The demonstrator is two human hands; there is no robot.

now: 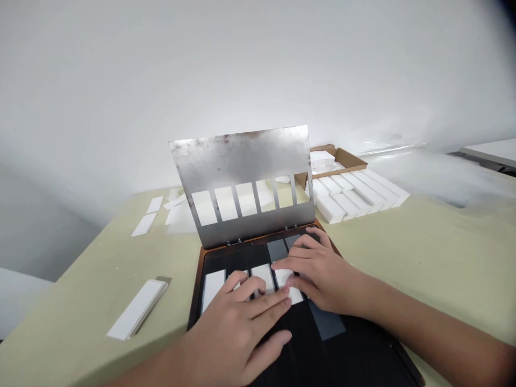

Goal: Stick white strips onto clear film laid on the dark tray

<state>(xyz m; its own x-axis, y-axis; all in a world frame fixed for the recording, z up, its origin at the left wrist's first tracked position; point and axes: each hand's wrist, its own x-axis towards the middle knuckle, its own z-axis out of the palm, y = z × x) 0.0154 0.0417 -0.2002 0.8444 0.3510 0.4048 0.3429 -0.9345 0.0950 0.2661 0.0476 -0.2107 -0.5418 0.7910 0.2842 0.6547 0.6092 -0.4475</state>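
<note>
A black fixture plate [298, 344] with a hinged metal frame [237, 156] standing raised behind it lies in front of me. White rectangular cards lie in a row in its slots, one at the left [213, 285] and another in the middle [263, 277]. My left hand [242, 322] has its index and middle fingers stretched onto the lower part of a white card [296, 295], thumb apart. My right hand [318, 269] rests thumb and index finger on that same card, its other fingers spread over the plate. Part of the row is hidden beneath my hands.
On the left of the table [443, 269] lies a small stack of white cards [139, 309]; loose white pieces [147, 223] lie farther back. Behind the fixture at right are rows of white stacks [355, 196] and a cardboard box [350, 160]. Clear plastic sheeting [439, 172] lies beyond.
</note>
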